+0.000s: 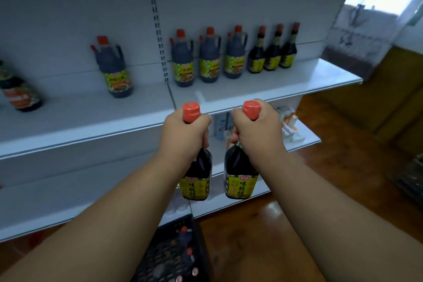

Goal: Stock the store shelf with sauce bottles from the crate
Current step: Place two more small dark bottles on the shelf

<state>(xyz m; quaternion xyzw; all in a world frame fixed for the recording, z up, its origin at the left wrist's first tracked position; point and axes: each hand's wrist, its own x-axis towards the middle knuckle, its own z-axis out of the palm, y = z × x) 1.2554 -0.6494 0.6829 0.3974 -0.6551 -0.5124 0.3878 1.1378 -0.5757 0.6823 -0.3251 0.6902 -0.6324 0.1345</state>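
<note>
Setting: white metal store shelving (274,89) with a slotted upright, standing on a brown wooden floor (251,224).
Left-hand bottle (196,174): dark sauce, red-orange cap, yellow label with dark characters; held in the air in front of the shelf edge, above the crate.
Right-hand bottle (240,174): same make and colours; just beside the first, the two not touching.
Orientation: both bottles upright, long axis close to vertical, caps up, labels facing the camera; bases lean slightly toward each other.
Left hand (185,135): fingers wrapped round the neck of its bottle just below the cap.
Right hand (256,130): clenched likewise round the neck of its bottle, cap showing above the fist.
Crate (169,256): black lattice plastic, on the floor below the hands; several red-capped bottles stand inside, blurred.
Shelf row, right bay: three handled jugs (209,57) with red caps and yellow labels, then three slim dark bottles (273,49) to their right, all upright against the back panel.
Shelf row, left bay: one handled jug (113,68) alone; a dark bottle with an orange label (19,89) at the left edge.
Lower shelf: small white and orange boxes (289,125), detail unclear.
Far right: a pale hanging panel (357,30), blurred.
</note>
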